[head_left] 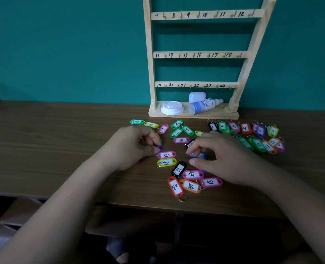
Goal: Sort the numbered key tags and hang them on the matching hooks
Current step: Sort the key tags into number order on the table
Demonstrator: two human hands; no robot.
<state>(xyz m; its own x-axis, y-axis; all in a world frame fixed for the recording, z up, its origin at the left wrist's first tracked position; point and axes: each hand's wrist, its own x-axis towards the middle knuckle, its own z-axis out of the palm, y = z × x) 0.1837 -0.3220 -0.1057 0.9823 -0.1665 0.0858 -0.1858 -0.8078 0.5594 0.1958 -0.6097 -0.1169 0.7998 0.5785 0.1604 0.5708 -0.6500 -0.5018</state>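
Note:
Several coloured numbered key tags lie scattered on the brown table [62, 149] in front of a wooden hook rack [196, 54] with rows numbered 7 to 24 and bare hooks. My left hand [133, 147] pinches a purple tag [159, 149], mostly hidden by the fingers, just above the pink tag 13 [166, 154]. My right hand [220, 159] pinches a blue tag [198, 155] in the middle of the pile. Tags 1 to 6 [244, 128] lie in a row at the right, with tags 10 to 12 below them.
On the rack's base lie a white round lid [172, 108], a white case [197, 97] and a small spray bottle [205, 106]. A teal wall stands behind. The table's front edge runs below my forearms, with dark space and boxes beneath.

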